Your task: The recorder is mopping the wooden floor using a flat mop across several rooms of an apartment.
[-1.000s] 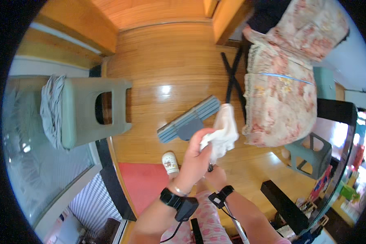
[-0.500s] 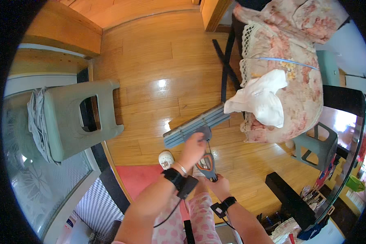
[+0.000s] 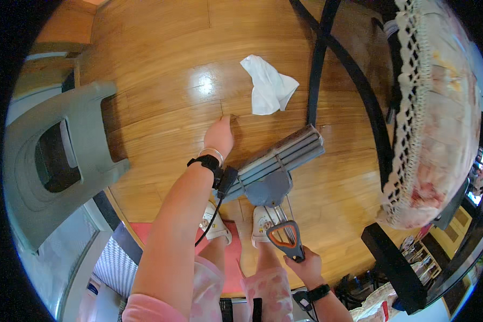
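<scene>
My right hand [image 3: 305, 266] grips the pole of a sponge mop [image 3: 284, 155], just below its grey and orange lever [image 3: 285, 236]. The mop's long grey head is tilted across the floor in front of my feet. Stretched forward past that head, my left hand [image 3: 220, 136] is low over the wooden floor, its fingers curled together; what they hold, if anything, is too small to make out. A crumpled white cloth [image 3: 268, 88] lies ahead and to the right of this hand, apart from it.
A grey-green plastic stool [image 3: 83, 139] stands at the left. Curved black legs [image 3: 354, 70] rise on the right beside a floral cloth with a lace edge [image 3: 434, 134]. A black beam-like piece [image 3: 394, 268] is at lower right. Beneath my feet is a red mat [image 3: 232, 263].
My left hand has left the mop head and reached forward to the floor. The white cloth, earlier against the floral cloth, is now on the floor. My view has shifted lower and closer.
</scene>
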A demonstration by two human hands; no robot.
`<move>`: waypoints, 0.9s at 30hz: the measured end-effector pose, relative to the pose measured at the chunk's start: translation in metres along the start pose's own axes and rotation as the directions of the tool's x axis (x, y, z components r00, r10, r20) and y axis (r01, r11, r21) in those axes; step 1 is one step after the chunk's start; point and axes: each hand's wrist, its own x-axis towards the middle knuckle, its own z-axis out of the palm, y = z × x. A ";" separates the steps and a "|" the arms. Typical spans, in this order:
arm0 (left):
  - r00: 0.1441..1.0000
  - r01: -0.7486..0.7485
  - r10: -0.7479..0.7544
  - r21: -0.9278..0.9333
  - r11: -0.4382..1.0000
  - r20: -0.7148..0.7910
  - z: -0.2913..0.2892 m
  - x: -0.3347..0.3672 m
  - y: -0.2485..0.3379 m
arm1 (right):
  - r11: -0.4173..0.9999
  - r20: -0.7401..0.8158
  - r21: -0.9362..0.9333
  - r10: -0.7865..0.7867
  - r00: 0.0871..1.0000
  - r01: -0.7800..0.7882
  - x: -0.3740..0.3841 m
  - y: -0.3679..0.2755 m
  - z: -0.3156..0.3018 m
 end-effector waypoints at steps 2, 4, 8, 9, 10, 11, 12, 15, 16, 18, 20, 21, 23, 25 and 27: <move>0.999 -0.042 0.042 -0.003 0.999 0.032 0.008 0.014 0.001 | 0.999 0.004 0.037 0.026 1.000 -0.026 0.003 0.001 0.001; 0.994 -0.086 0.087 -0.012 0.996 0.063 0.014 0.027 0.008 | 0.999 0.021 0.027 0.030 0.999 -0.030 0.007 0.021 0.008; 0.996 -0.064 0.058 0.096 0.993 0.064 0.022 0.041 -0.006 | 0.996 0.029 0.077 0.034 0.999 -0.036 0.009 -0.003 0.006; 0.999 -0.038 0.034 0.110 0.993 0.037 0.023 0.042 -0.011 | 0.997 0.023 0.065 0.030 0.999 -0.031 0.010 -0.004 0.006; 0.999 -0.034 0.030 0.120 0.992 0.040 0.022 0.043 -0.017 | 0.998 0.018 0.054 0.024 1.000 -0.025 0.009 -0.005 0.008; 0.992 -0.034 0.033 -0.006 0.999 -0.119 0.020 0.044 -0.010 | 0.998 0.016 0.050 0.030 0.999 -0.031 0.009 -0.003 0.005; 0.960 -0.053 0.016 -0.126 0.991 -0.279 0.015 0.047 -0.004 | 0.996 -0.007 0.087 0.031 1.000 -0.030 0.010 -0.001 0.006; 0.911 -0.254 0.153 -0.227 0.940 -0.384 -0.008 0.057 0.020 | 0.996 -0.014 0.087 0.034 0.999 -0.033 0.010 0.009 0.008; 0.909 -0.258 0.158 -0.223 0.940 -0.386 -0.015 0.061 0.031 | 0.998 0.004 0.045 0.041 0.999 -0.041 0.010 0.012 0.009; 0.902 -0.422 0.384 -0.227 0.877 -0.197 -0.019 0.069 0.053 | 0.996 -0.014 0.079 0.039 0.999 -0.038 0.010 0.006 0.009; 0.896 -0.438 0.441 -0.223 0.871 -0.039 -0.009 0.076 0.072 | 0.993 -0.038 0.109 0.039 0.998 -0.035 0.010 0.008 0.009; 0.867 -0.450 0.484 -0.224 0.864 0.124 -0.006 0.078 0.081 | 0.993 -0.030 0.120 0.024 0.999 -0.020 0.010 0.015 0.011; 0.874 -0.373 0.413 -0.192 0.908 0.254 -0.004 0.072 0.086 | 0.991 -0.021 0.136 0.009 1.000 -0.006 0.010 0.018 0.010; 0.928 -0.281 0.313 -0.172 0.944 0.201 -0.007 0.064 0.082 | 0.999 0.043 0.040 0.004 0.999 -0.006 0.015 0.012 0.008; 0.945 -0.280 0.306 -0.199 0.939 0.114 -0.025 0.043 0.097 | 0.998 0.011 0.066 -0.006 1.000 0.005 0.013 0.010 0.002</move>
